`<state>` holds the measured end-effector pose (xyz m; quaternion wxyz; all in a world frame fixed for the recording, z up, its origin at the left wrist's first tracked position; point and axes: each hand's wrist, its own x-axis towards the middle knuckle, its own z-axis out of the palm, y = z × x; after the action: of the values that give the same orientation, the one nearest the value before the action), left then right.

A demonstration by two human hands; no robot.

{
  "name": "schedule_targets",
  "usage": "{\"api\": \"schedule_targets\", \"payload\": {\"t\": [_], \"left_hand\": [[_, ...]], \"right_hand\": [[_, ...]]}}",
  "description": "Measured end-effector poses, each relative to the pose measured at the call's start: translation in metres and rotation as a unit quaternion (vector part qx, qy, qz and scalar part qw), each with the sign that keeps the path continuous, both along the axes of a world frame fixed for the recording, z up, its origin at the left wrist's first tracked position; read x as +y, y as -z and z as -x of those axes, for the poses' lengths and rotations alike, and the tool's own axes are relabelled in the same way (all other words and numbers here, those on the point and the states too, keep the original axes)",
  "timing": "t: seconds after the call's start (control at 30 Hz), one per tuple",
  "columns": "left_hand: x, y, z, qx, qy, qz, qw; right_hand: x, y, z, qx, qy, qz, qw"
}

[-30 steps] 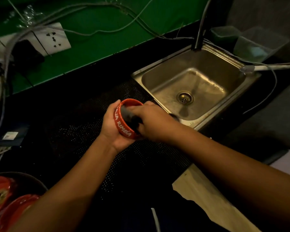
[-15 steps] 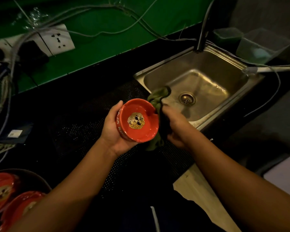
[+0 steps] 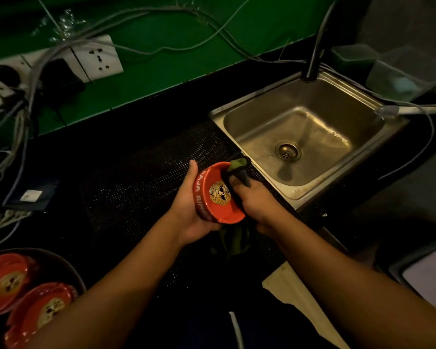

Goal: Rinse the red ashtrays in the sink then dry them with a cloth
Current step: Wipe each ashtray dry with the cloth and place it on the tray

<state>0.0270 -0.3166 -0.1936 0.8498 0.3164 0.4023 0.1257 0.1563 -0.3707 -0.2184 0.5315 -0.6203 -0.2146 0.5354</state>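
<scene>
The red ashtray [image 3: 219, 197] is held tilted on its side above the black mat [image 3: 149, 177], just left of the sink [image 3: 218, 114]. It is grasped by the left hand [image 3: 188, 210], with the thumb laid along the far rim and the fingers curled under the base. The green cloth [image 3: 237, 165] is clenched in the right hand [image 3: 258, 204] and pressed against the right inner wall, with a tail hanging below.

Drying is judged to be the step in hand. It is best done by turning the ashtray with the left hand while the cloth is swept round the inner wall, across the printed centre and into the rim notches. The outside and base should be wiped afterwards.

A firm hold is advised, since wet glaze is probably slippery. Two more ashtrays [image 3: 8, 280] are seen in a dark dish [image 3: 68, 268] at the near left.
</scene>
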Motion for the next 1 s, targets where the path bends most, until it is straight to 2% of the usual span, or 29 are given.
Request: {"api": "schedule_targets", "payload": {"t": [0.03,0.1,0.2,0.37,0.43,0.47,0.5,0.53,0.6,0.67,0.7,0.8,0.87,0.93,1.0], "left_hand": [[-0.001,0.001,0.001,-0.033,0.017,0.037,0.999],[-0.002,0.005,0.005,-0.065,0.040,0.053,0.996],[-0.004,0.006,0.006,-0.018,0.029,-0.016,0.999],[-0.005,0.010,-0.006,0.026,-0.124,-0.087,0.988],[-0.001,0.011,-0.004,0.066,-0.127,-0.146,0.979],[0.001,0.011,-0.002,0.100,-0.108,-0.192,0.970],[0.003,0.010,-0.001,0.131,-0.085,-0.242,0.957],[0.006,0.011,0.001,0.152,-0.064,-0.287,0.944],[0.010,0.012,0.003,0.152,-0.031,-0.355,0.922],[0.012,0.010,0.002,0.138,-0.007,-0.405,0.904],[0.013,0.010,0.002,0.141,0.007,-0.425,0.894],[0.014,0.003,0.004,0.165,0.013,-0.442,0.882],[0.011,-0.001,0.005,0.140,-0.016,-0.393,0.909],[0.011,-0.004,0.004,0.121,-0.056,-0.309,0.942],[0.014,-0.008,0.005,0.122,-0.081,-0.207,0.967]], "right_hand": [[0.002,0.003,0.001,-0.018,0.016,0.009,1.000],[0.003,0.005,0.001,-0.060,0.060,0.029,0.996],[0.002,0.013,-0.008,-0.122,0.058,0.062,0.989],[-0.002,0.009,-0.012,-0.030,-0.001,0.015,0.999],[-0.001,-0.002,-0.016,0.003,0.016,-0.018,1.000],[-0.001,-0.010,-0.019,-0.046,0.028,-0.044,0.998],[-0.001,-0.017,-0.023,-0.153,0.034,-0.070,0.985],[0.000,-0.024,-0.026,-0.274,0.027,-0.096,0.957],[0.004,-0.033,-0.028,-0.474,-0.046,-0.111,0.872],[0.012,-0.031,-0.027,-0.576,-0.179,-0.048,0.796],[0.014,-0.029,-0.025,-0.580,-0.223,-0.022,0.783],[0.013,-0.025,-0.024,-0.536,-0.222,-0.032,0.814],[0.009,-0.022,-0.023,-0.520,-0.199,-0.029,0.830],[0.006,-0.019,-0.022,-0.463,-0.162,-0.021,0.871],[0.005,-0.015,-0.023,-0.443,-0.104,-0.006,0.891]]}}
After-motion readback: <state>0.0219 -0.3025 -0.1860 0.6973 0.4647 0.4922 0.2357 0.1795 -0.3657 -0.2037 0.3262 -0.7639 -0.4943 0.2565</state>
